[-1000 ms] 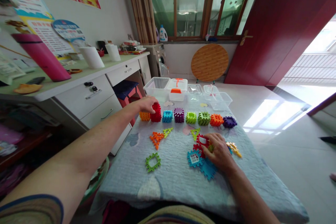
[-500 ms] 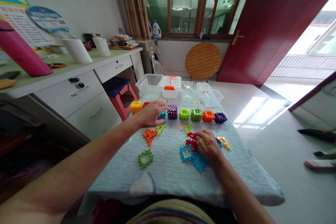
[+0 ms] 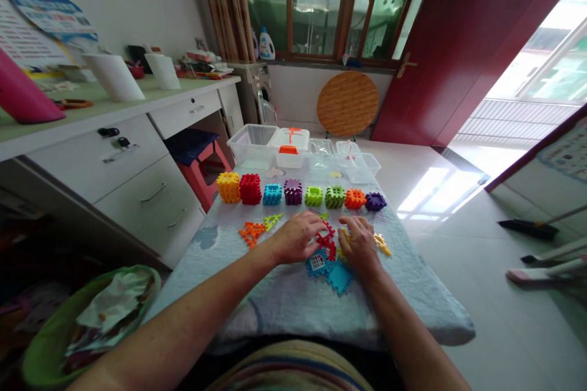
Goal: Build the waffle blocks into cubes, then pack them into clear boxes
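Observation:
My left hand (image 3: 300, 237) pinches the edge of a red interlocking plastic tile (image 3: 325, 232) over the loose pieces. Just to its right, my right hand (image 3: 361, 244) is low over the cloth with thumb and fingers apart; bits of yellow show beneath it. In front of the hands lie a light-blue tile with a white lattice window (image 3: 318, 263) and a plain blue tile (image 3: 340, 278). Orange triangular pieces (image 3: 252, 233) and a lime triangular piece (image 3: 273, 221) rest left of my left hand. A yellow piece (image 3: 382, 244) lies beyond my right hand.
Behind the hands runs a row of colour-sorted tile stacks, from yellow (image 3: 228, 187) and red (image 3: 250, 189) to dark purple (image 3: 376, 201). Clear plastic boxes (image 3: 252, 146) stand at the table's far end. A green basket (image 3: 46, 348) is at lower left.
My left hand has moved from the row of stacks rightward and nearer, to the red tile. My right hand has shifted off the red tile. The green frame tile is now hidden by my left arm.

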Demonstrator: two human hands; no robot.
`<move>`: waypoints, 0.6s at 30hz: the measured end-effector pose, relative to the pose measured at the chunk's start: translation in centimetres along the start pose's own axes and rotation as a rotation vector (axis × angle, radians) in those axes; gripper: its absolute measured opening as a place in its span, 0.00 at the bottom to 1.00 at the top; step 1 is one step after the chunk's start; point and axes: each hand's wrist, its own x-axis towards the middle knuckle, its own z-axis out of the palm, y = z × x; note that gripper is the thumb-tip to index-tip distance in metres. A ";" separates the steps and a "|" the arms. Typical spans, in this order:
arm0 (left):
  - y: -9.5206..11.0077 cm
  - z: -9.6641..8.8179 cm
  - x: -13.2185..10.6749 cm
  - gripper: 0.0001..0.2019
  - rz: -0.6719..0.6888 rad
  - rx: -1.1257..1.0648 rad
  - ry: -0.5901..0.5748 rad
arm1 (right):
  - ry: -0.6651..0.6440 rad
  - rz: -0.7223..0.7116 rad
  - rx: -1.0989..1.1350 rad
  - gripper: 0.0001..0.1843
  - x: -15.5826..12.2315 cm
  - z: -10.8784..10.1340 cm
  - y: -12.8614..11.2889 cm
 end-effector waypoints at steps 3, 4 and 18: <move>1.6 1.3 -0.6 0.20 0.038 -0.032 -0.054 | -0.027 -0.006 -0.012 0.10 -0.1 0.0 0.0; 2.1 1.8 -1.0 0.23 0.044 -0.035 -0.072 | -0.043 -0.012 -0.019 0.10 -0.1 0.0 -0.1; 0.0 1.1 -5.6 0.18 -0.299 0.222 0.003 | -0.188 -0.128 -0.023 0.19 0.5 0.1 -2.0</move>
